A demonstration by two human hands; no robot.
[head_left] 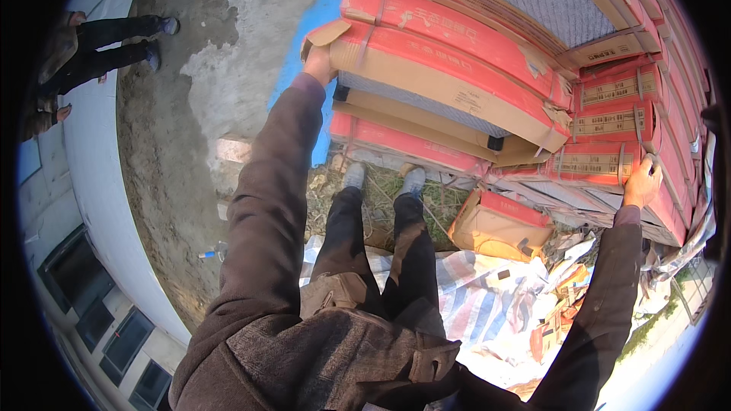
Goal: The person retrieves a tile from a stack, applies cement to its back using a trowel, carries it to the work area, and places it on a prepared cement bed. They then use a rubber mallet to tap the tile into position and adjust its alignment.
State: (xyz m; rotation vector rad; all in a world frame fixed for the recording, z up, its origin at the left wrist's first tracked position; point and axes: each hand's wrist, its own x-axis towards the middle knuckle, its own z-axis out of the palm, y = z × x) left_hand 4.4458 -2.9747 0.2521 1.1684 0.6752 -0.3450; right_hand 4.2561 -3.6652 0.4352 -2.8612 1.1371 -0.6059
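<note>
My left hand (320, 67) grips the left end of a long red and brown carton (426, 68), its fingers partly hidden by a cardboard flap. The carton's near side is tilted up, and below it shows a grey ribbed slab (426, 108) with small black corner pieces. Far to the right, my right hand (644, 183) is closed at the corner of a red carton (594, 164) in the neighbouring stack. Its fingertips curl against the edge; exactly what they pinch is hard to make out.
More strapped red cartons (449, 23) rise behind. A torn carton (502, 224) and striped plastic sheeting (487, 281) lie on the ground by my feet. Blue board (324, 15) stands left of the stack. At far left, another person (114, 42) stands near a white wall (95, 129).
</note>
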